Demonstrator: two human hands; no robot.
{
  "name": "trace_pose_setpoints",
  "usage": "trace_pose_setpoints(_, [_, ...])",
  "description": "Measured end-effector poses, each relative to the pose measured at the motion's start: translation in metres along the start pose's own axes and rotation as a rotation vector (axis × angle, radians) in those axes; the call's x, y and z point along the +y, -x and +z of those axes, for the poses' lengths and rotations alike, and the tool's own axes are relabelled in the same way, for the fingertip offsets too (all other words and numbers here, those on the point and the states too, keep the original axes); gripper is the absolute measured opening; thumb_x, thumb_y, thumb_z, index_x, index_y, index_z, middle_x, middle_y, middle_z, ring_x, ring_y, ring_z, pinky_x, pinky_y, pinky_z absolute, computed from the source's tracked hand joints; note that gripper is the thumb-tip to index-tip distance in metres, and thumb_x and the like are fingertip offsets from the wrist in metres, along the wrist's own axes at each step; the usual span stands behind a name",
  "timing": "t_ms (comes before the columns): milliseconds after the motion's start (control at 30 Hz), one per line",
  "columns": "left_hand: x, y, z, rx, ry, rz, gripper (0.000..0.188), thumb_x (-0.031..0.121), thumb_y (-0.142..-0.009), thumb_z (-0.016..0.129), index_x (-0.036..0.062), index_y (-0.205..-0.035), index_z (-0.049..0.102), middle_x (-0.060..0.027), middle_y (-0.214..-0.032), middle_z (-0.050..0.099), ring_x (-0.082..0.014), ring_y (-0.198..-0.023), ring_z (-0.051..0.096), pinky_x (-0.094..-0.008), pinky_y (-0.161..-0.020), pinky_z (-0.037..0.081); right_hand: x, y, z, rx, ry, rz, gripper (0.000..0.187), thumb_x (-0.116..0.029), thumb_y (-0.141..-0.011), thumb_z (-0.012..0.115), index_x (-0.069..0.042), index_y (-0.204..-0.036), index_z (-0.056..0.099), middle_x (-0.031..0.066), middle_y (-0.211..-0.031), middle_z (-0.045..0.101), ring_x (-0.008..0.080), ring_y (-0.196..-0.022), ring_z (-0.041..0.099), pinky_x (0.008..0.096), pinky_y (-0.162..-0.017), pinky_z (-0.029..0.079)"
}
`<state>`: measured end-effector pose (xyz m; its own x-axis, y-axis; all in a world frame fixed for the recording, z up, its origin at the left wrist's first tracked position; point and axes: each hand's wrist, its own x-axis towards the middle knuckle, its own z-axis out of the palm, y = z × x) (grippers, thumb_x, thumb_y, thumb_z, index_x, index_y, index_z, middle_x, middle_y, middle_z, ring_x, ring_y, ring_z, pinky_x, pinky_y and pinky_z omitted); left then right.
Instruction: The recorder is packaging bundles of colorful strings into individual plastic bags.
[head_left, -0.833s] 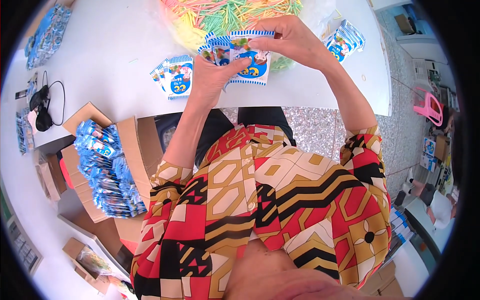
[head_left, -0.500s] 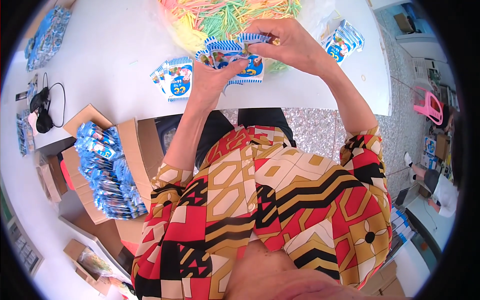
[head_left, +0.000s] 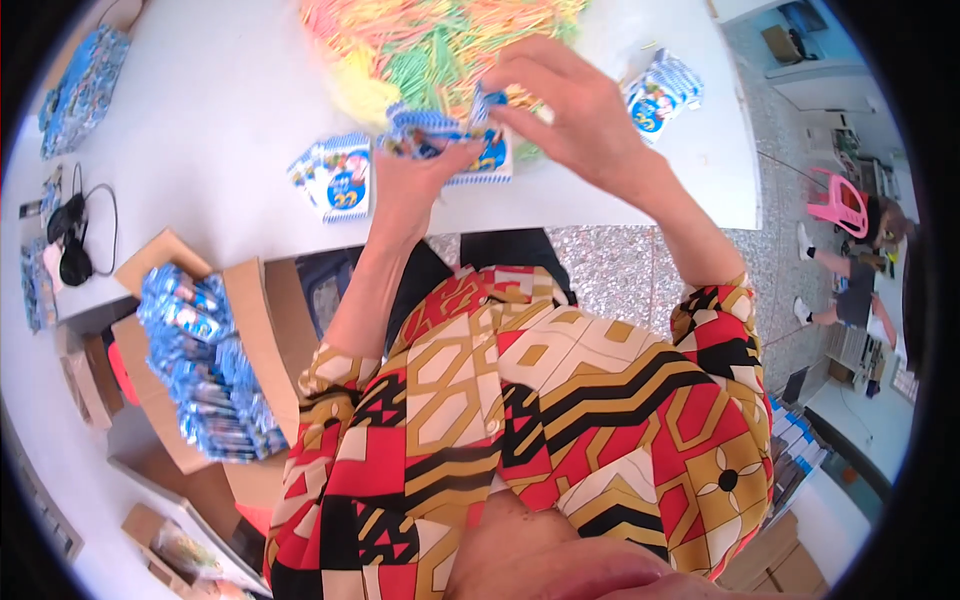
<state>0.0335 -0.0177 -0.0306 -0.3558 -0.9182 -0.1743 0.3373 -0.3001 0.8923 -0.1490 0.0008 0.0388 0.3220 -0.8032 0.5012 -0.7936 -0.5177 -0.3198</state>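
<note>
The person's patterned shirt filled the near part of the view and hid their lap and the table's near edge below it. At the left, an open cardboard box held stacked blue packets. Past the white table edge, the left hand gripped a blue-and-white packet from below, fingers closed on it, while the right hand pinched its top. The hands covered much of the packet, so its opening could not be made out. Compared with a moment earlier, it looked more crumpled and folded together. Another packet lay just left; bare tabletop stretched beyond. Farthest, coloured sticks ran off the top edge.
</note>
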Motion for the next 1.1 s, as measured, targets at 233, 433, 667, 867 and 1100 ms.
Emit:
trace_pose_setpoints(233, [-0.021,-0.004,0.002,0.015,-0.022,-0.016,0.046,-0.004,-0.074,0.069,-0.0011,-0.117,0.053,-0.0095,-0.11,0.06,-0.0179,-0.099,0.059,-0.0315,-0.088,0.047,0.014,0.005,0.005,0.019,-0.07,0.025,0.024,-0.016,-0.07,0.069,-0.009,-0.09,0.059,0.0065,-0.093,0.058,0.0272,-0.091,0.059,0.0378,-0.075,0.051])
trace_pose_setpoints(433, [-0.035,-0.004,0.002,-0.118,-0.071,-0.066,0.047,0.001,-0.073,0.072,-0.0039,-0.115,0.053,-0.0096,-0.11,0.059,-0.0171,-0.096,0.058,-0.0315,-0.087,0.046,0.006,0.025,-0.024,-0.2,-0.302,0.281,0.024,-0.014,-0.074,0.067,-0.008,-0.09,0.051,0.0094,-0.086,0.057,0.028,-0.082,0.059,0.0385,-0.064,0.046])
trace_pose_setpoints(667, [-0.036,-0.01,0.011,-0.206,0.005,-0.047,0.046,-0.006,-0.076,0.066,-0.0017,-0.119,0.05,-0.0093,-0.109,0.059,-0.018,-0.094,0.061,-0.031,-0.085,0.049,0.006,0.029,-0.024,-0.2,-0.458,0.344,0.018,-0.017,-0.076,0.066,-0.005,-0.088,0.058,0.0094,-0.078,0.059,0.0276,-0.071,0.06,0.0377,-0.063,0.046])
trace_pose_setpoints(867, [-0.033,-0.03,0.017,-0.187,-0.144,-0.024,0.044,-0.004,-0.079,0.065,-0.002,-0.12,0.049,-0.0089,-0.112,0.058,-0.0172,-0.096,0.06,-0.0299,-0.085,0.049,0.02,0.027,-0.012,-0.116,-0.243,0.166,0.01,-0.013,-0.07,0.065,-0.007,-0.077,0.061,0.0086,-0.081,0.056,0.0261,-0.081,0.058,0.0389,-0.065,0.047])
trace_pose_setpoints(1100, [-0.021,-0.02,0.039,-0.143,0.032,0.081,0.044,-0.002,-0.08,0.066,-0.0063,-0.12,0.049,-0.0124,-0.116,0.057,-0.018,-0.099,0.058,-0.0305,-0.087,0.048,0.006,0.02,-0.033,-0.058,0.271,-0.104,0.011,-0.009,-0.069,0.064,-0.004,-0.076,0.058,0.0075,-0.091,0.049,0.0239,-0.091,0.054,0.0365,-0.064,0.048])
